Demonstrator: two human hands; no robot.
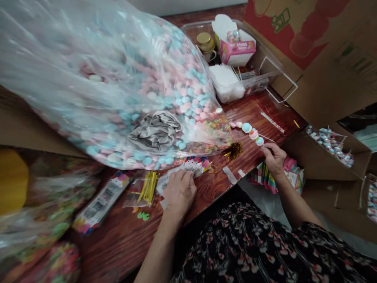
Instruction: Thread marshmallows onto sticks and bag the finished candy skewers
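Note:
My right hand [274, 158] pinches the lower end of a marshmallow skewer [252, 133], raised over the table's near edge. Blue, pink and white pieces with small orange ones are threaded on it. On the table, the bunched fingers of my left hand [180, 190] close over a clear plastic bag [165, 181] with a colourful printed end; the fingertips are partly hidden. Just left of that hand lie yellow twist ties [148, 186] in a small clear bag and two green gummy rings [143, 215]. Gold twist ties [235, 150] lie between my hands.
A huge clear sack of marshmallows [165, 78] fills the back left, with grey cloth [156, 129] on it. Behind stands a clear plastic bin [262, 84]. A printed packet [101, 202] lies left. Cardboard boxes [353, 157] with wrapped candy stand right, below table height.

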